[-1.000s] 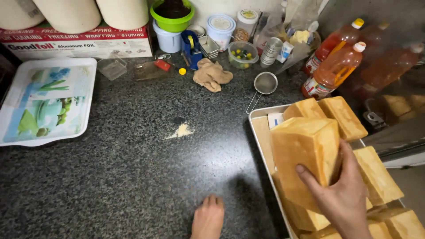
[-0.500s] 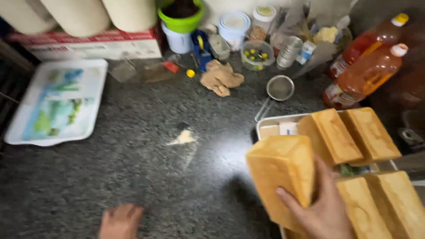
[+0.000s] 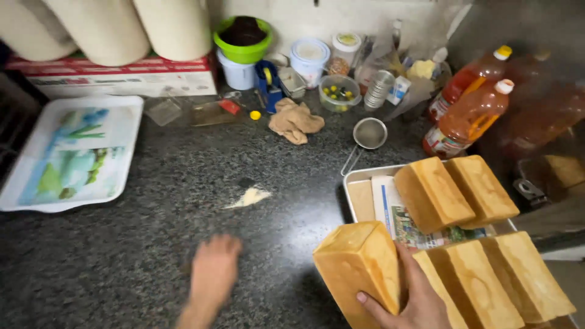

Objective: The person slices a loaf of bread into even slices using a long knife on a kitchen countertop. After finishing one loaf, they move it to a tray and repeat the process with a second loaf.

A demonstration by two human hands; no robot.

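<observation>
Beside metal tray (image 3: 356, 178) | right hand (image 3: 411, 298) gripping bread loaf (image 3: 358, 271) | left hand (image 3: 213, 273) spread flat over desk (image 3: 152, 244), holding nothing

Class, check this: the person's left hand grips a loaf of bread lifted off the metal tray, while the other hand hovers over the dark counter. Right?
Not quite. The head view shows the right hand gripping the loaf beside the metal tray; the left hand hovers over the dark counter.

View: head cam, single.
Facing: steeply down onto counter (image 3: 152, 244), wall items at top.
Range: close, arm's reach.
</observation>
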